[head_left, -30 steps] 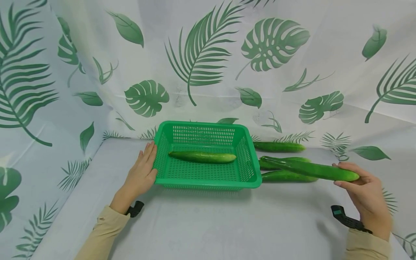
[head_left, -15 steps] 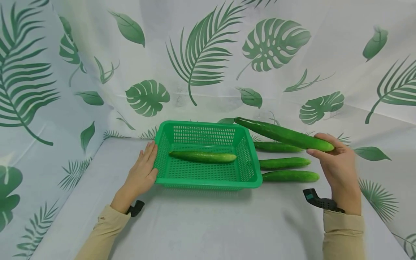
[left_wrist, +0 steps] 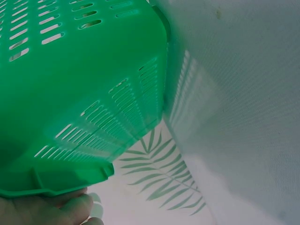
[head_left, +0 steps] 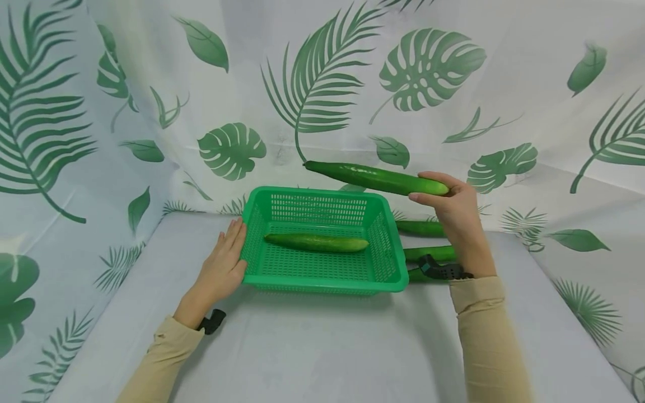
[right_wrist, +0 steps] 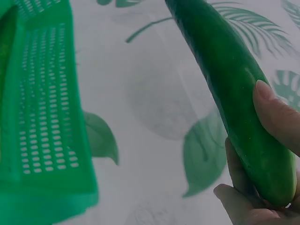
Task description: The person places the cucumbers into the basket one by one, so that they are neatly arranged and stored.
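My right hand (head_left: pixel 456 207) grips a cucumber (head_left: pixel 373 177) by its paler right end, thumb on one side and fingers round the other, as the right wrist view also shows. The cucumber is held up above the back right of a green plastic basket (head_left: pixel 322 284), its dark tip pointing left. Inside the basket a single cucumber (head_left: pixel 316 243) lies crosswise on the slotted floor. With fingers straight, my left hand (head_left: pixel 221 268) rests against the basket's left rim. In the left wrist view the fingers (left_wrist: pixel 70 208) show beside the basket's rim.
Right of the basket, several cucumbers lie side by side on the white table (head_left: pixel 322 347), partly hidden behind my right hand and wrist: a back cucumber (head_left: pixel 420 228), a middle cucumber (head_left: pixel 428 253) and a front one. A leaf-patterned cloth (head_left: pixel 322 84) hangs behind and at the sides.
My right hand has lifted the cucumber and carried it left, from over the cucumbers on the table to above the basket's back right. The left hand has stayed on the rim.
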### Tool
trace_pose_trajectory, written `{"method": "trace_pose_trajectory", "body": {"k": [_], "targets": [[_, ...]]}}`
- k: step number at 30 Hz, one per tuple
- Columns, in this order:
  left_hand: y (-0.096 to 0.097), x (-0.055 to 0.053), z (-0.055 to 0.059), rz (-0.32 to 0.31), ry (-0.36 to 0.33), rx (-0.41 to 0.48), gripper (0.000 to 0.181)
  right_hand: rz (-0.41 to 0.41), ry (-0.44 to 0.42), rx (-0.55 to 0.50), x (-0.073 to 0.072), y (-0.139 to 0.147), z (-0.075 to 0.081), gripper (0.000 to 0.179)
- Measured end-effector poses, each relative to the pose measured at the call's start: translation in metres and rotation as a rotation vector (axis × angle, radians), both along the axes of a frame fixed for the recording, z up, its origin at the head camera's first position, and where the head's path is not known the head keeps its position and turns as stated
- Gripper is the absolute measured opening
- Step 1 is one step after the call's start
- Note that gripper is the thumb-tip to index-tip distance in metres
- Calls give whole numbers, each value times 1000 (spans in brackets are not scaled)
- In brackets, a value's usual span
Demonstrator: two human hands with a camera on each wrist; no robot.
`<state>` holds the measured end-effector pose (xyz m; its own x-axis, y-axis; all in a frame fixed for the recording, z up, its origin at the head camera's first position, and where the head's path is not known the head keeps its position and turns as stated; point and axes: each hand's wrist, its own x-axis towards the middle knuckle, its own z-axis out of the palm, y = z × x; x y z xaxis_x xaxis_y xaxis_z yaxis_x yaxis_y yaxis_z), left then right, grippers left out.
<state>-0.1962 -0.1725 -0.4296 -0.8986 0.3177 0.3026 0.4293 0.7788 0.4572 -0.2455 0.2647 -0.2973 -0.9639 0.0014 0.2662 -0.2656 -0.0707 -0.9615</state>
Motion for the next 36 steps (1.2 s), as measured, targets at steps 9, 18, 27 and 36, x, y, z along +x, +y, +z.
{"method": "trace_pose_trajectory", "body": {"k": [9, 18, 27, 36], "targets": [[0, 0, 0, 3, -10, 2, 68, -15, -117, 270, -37, -47, -20, 53], [0, 0, 0, 1, 1, 12, 69, 10, -204, 305, -64, -78, -51, 52], [2, 1, 0, -3, 2, 13, 69, -16, -312, 364, -73, -92, -79, 50], [1, 2, 2, -4, -9, 13, 68, -39, -351, 466, -75, -101, -93, 49]]}}
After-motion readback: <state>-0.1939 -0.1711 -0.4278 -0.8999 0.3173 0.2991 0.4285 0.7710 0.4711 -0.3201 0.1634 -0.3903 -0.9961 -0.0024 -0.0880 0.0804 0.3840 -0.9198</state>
